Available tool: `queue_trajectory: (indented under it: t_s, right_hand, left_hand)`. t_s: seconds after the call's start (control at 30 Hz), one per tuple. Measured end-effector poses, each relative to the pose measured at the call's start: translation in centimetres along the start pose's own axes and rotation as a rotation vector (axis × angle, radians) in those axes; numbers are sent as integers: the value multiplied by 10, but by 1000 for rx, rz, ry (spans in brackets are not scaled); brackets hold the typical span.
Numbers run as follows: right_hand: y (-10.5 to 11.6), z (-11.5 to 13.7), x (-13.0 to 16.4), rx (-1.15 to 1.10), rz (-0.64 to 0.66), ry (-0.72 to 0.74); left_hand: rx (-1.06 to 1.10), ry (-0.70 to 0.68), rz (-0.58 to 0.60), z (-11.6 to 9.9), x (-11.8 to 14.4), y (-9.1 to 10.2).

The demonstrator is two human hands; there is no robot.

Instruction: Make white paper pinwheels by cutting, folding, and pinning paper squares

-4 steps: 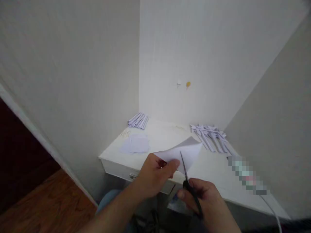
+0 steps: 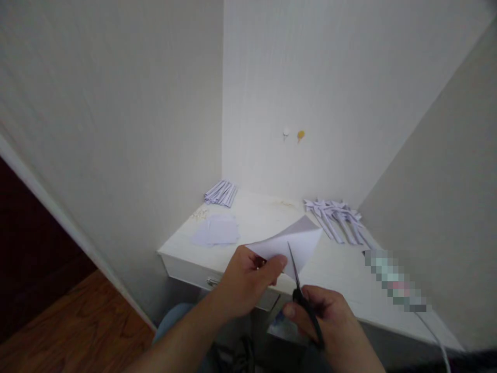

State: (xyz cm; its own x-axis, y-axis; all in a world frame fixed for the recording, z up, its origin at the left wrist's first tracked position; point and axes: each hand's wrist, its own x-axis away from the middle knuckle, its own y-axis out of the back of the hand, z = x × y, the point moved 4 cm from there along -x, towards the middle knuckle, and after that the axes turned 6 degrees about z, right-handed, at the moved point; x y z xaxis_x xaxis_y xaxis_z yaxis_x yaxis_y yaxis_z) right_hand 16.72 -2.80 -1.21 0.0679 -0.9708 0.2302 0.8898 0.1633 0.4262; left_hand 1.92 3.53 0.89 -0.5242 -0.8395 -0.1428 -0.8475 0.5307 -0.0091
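My left hand pinches a white sheet of paper at its near left edge, above the front of the white desk. In my right hand is a pair of black-handled scissors, fingers closed round the handles. The narrow blades point up and away, lying across the paper's near part, their tip well inside the sheet. Whether the blades are fully closed is hard to tell. Part of the paper is hidden behind my left fingers.
On the desk lie a stack of square papers, rolled paper sticks and small white bits at left. Several paper pinwheels lie at right, near a blurred-out object with a cable. Walls enclose the desk. Two hooks are on the back wall.
The far right corner of the paper has shifted slightly to the left. Both hands and the scissors stay nearly where they were.
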Motion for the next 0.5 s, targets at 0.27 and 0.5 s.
queue_trajectory:
  t_s: [0.27, 0.5]
  right_hand:
    - [-2, -4, -2, -51, -1, 25]
    - [-6, -9, 3, -188, 164, 54]
  left_hand:
    - [19, -16, -7, -4, 0, -1]
    - [63, -16, -60, -2, -2, 4]
